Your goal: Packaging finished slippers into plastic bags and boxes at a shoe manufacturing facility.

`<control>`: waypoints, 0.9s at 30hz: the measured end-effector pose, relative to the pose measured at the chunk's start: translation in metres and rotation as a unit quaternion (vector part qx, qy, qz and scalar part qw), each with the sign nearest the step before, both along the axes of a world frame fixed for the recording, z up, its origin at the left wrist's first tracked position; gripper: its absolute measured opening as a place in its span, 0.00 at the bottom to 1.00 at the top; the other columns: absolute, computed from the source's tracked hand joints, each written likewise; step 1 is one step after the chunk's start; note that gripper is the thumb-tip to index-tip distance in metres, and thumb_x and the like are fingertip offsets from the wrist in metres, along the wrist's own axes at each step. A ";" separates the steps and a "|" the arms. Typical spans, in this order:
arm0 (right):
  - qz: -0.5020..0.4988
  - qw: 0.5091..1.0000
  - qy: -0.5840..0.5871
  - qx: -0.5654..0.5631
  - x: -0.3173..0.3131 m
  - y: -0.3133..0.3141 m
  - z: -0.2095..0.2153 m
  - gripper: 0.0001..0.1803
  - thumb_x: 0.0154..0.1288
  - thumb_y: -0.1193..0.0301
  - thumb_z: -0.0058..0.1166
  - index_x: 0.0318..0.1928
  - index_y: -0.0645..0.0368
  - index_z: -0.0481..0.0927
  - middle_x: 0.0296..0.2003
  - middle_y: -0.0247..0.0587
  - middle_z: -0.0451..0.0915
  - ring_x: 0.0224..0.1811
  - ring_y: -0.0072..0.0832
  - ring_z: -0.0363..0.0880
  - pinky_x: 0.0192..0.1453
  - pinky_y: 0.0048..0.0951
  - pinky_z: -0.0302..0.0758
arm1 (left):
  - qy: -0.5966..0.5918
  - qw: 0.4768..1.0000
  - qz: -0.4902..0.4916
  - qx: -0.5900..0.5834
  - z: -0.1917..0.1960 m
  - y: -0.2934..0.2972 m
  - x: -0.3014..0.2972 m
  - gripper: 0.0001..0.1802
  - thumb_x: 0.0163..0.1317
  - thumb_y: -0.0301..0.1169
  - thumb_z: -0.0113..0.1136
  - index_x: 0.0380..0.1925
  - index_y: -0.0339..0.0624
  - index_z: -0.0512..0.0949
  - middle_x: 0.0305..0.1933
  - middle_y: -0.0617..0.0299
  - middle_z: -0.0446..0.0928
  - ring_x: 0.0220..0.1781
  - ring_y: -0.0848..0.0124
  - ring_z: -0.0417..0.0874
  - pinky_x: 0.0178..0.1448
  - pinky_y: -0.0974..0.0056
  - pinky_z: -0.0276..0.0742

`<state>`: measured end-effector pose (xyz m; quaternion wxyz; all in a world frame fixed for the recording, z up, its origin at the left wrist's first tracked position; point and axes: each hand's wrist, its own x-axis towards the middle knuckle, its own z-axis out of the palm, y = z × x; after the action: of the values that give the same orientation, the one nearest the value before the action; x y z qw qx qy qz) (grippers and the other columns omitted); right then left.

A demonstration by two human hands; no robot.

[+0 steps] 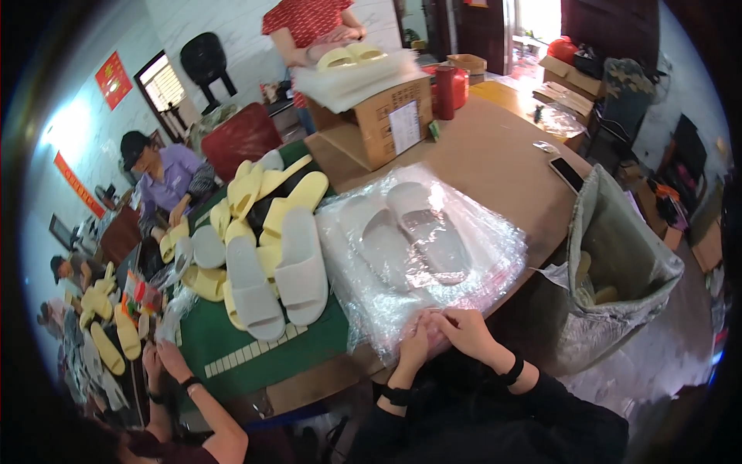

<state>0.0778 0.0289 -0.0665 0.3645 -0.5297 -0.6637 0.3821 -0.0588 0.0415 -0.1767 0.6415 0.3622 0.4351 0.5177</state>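
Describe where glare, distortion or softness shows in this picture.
Head view: white glare on the left wall, a blown-out doorway, bright reflections on the clear plastic bags, dark fisheye rim, far-left people looking soft.

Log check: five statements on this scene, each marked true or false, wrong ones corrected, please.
The left hand and right hand touch the near edge of the clear plastic. True.
The phone lies on the green mat. False: it lies on the brown tabletop.
A dark band circles each wrist. True.
The grey bin stands left of both hands. False: it stands to their right.
The slippers showing in the clear plastic are yellow. False: they are grey.
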 end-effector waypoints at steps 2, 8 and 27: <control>0.027 0.990 0.064 -0.126 0.008 -0.001 -0.011 0.22 0.69 0.57 0.50 0.31 0.66 0.81 0.22 0.41 0.81 0.24 0.27 0.79 0.29 0.26 0.74 | 0.031 0.998 0.026 0.045 0.027 -0.001 0.003 0.15 0.72 0.34 0.48 0.51 0.35 0.72 0.44 0.58 0.78 0.47 0.75 0.77 0.51 0.68 0.75; 0.106 0.862 0.420 -0.263 0.006 -0.006 -0.037 0.26 0.76 0.53 0.35 0.54 0.62 0.74 0.46 0.38 0.79 0.48 0.23 0.78 0.49 0.24 0.75 | 0.415 0.835 0.084 0.350 0.064 -0.022 0.005 0.21 0.65 0.28 0.56 0.56 0.37 0.66 0.49 0.50 0.75 0.45 0.62 0.79 0.48 0.62 0.76; -0.079 0.783 0.545 -0.290 0.015 0.047 -0.018 0.23 0.64 0.71 0.49 0.59 0.57 0.63 0.48 0.44 0.73 0.45 0.41 0.78 0.48 0.42 0.78 | 0.541 0.744 0.100 0.380 0.065 -0.045 -0.011 0.24 0.56 0.30 0.57 0.55 0.51 0.76 0.58 0.52 0.71 0.60 0.51 0.70 0.62 0.45 0.59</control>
<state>0.0930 0.0763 -0.0841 0.5237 -0.3647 -0.1681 0.7513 -0.0699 -0.0033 -0.1114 0.0531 0.7495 0.5101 0.4186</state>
